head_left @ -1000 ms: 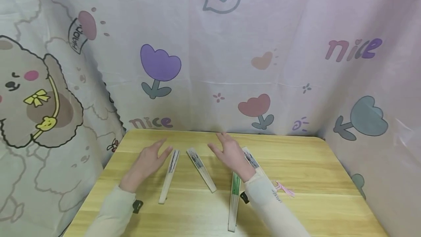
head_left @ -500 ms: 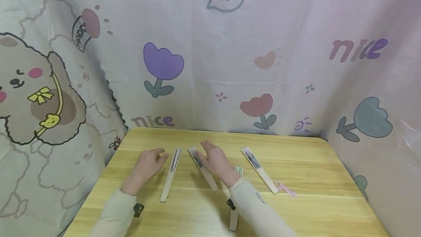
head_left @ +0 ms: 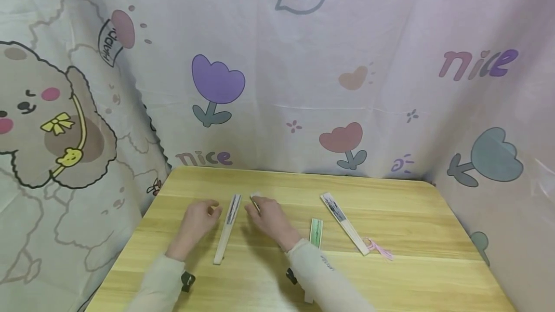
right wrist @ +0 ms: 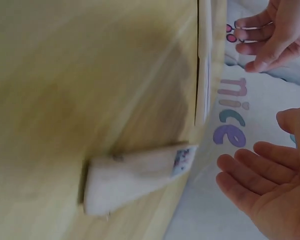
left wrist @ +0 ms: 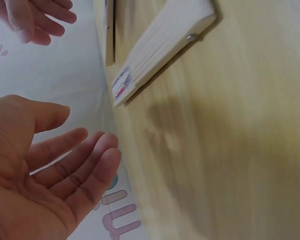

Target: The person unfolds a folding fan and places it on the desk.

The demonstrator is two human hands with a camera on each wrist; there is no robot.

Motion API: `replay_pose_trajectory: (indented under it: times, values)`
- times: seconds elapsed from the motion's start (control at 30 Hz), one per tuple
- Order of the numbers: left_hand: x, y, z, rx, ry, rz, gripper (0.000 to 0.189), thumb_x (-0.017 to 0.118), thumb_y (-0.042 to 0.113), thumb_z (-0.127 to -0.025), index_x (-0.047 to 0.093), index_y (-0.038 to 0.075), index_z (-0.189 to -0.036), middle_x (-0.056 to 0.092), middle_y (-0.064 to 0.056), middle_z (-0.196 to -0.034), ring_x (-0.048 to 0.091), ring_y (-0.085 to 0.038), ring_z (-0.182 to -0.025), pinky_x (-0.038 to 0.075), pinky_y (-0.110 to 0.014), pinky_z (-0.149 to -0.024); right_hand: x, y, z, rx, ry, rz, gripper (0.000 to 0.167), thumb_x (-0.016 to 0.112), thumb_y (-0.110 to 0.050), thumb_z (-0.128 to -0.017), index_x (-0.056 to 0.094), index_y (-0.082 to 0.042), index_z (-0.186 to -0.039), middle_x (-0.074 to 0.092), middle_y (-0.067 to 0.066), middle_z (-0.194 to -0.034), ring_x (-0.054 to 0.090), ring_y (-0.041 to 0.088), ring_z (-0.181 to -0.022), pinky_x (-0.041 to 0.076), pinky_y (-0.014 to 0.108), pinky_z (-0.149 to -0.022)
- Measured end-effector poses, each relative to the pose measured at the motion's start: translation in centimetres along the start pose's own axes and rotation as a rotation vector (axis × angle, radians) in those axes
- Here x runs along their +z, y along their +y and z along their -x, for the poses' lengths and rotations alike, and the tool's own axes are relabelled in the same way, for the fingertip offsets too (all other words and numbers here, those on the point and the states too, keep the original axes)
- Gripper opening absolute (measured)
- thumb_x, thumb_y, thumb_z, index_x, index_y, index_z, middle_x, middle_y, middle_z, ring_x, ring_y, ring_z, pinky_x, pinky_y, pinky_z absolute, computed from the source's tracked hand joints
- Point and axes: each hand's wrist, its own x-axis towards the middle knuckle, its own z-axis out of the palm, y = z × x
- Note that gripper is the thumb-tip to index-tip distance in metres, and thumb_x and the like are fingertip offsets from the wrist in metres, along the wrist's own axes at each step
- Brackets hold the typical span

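Note:
Several folded hand fans lie apart on the wooden table. My left hand (head_left: 198,225) hovers left of the leftmost fan (head_left: 227,229), thumb and fingers loosely bent with nothing between them. In the left wrist view, that hand's fingers (left wrist: 85,180) are apart from the nearest fan (left wrist: 162,45). My right hand (head_left: 272,223) is over the middle fan (head_left: 255,198) and hides most of it in the head view. Relaxed, separated fingers (right wrist: 245,175) show in the right wrist view, beside the tip of a fan (right wrist: 135,177) and holding nothing.
Partly under the right sleeve lies a fan with a green top (head_left: 316,232). Farther right is another fan (head_left: 344,224) with a pink tassel (head_left: 380,249). A printed curtain (head_left: 277,61) hangs behind the table (head_left: 416,278).
My right hand has moved left, from beside the tasselled fan to over the middle fan, uncovering the tasselled one. The left hand's fingers have bent more; it stays left of the leftmost fan.

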Motion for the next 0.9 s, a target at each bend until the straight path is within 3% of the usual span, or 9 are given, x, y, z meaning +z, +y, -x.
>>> replay_pose_trajectory:
  times: [0.1, 0.3, 0.57, 0.77, 0.9]
  values:
    - [0.5, -0.2, 0.2, -0.032, 0.015, 0.016, 0.028, 0.069, 0.014, -0.099, 0.073, -0.006, -0.118, 0.077, -0.017, -0.090, 0.067, -0.019, -0.069, 0.058, -0.028, -0.057, 0.8, -0.1, -0.2, 0.018, -0.009, -0.026, 0.044, 0.059, -0.030, -0.109, 0.065, 0.004, -0.136, 0.070, 0.021, -0.136, 0.070, 0.035, -0.125, 0.063, 0.042, -0.106]
    - [1.1, -0.5, 0.4, -0.098, 0.013, 0.051, 0.028, 0.069, 0.015, -0.099, 0.074, -0.006, -0.117, 0.075, -0.013, -0.086, 0.062, -0.015, -0.064, 0.053, -0.025, -0.053, 1.9, -0.7, -0.4, 0.047, -0.032, -0.059, 0.039, 0.062, -0.029, -0.108, 0.069, 0.002, -0.131, 0.076, 0.019, -0.121, 0.078, 0.025, -0.096, 0.068, 0.029, -0.083]
    - [1.7, -0.9, 0.7, -0.113, -0.022, 0.058, 0.030, 0.068, 0.014, -0.098, 0.073, -0.007, -0.118, 0.078, -0.020, -0.095, 0.065, -0.016, -0.068, 0.056, -0.027, -0.058, 2.3, -1.4, -0.2, 0.110, -0.064, -0.168, 0.038, 0.063, -0.026, -0.107, 0.069, 0.003, -0.130, 0.078, 0.019, -0.115, 0.078, 0.024, -0.091, 0.068, 0.027, -0.077]
    - [2.1, -0.6, 1.0, -0.153, -0.068, 0.071, 0.033, 0.067, 0.014, -0.098, 0.071, -0.010, -0.121, 0.076, -0.027, -0.105, 0.064, -0.018, -0.066, 0.058, -0.029, -0.059, 3.5, -1.3, -0.1, 0.164, -0.088, -0.317, 0.035, 0.064, -0.021, -0.106, 0.070, 0.006, -0.127, 0.078, 0.020, -0.111, 0.079, 0.024, -0.089, 0.067, 0.025, -0.075]
    - [2.3, -0.5, 1.1, -0.166, -0.075, 0.061, 0.033, 0.067, 0.014, -0.098, 0.071, -0.009, -0.120, 0.076, -0.028, -0.108, 0.070, -0.023, -0.075, 0.064, -0.036, -0.064, 4.1, -1.2, 0.0, 0.206, -0.108, -0.406, 0.035, 0.065, -0.016, -0.104, 0.068, 0.011, -0.126, 0.079, 0.020, -0.098, 0.075, 0.016, -0.071, 0.063, 0.021, -0.061]
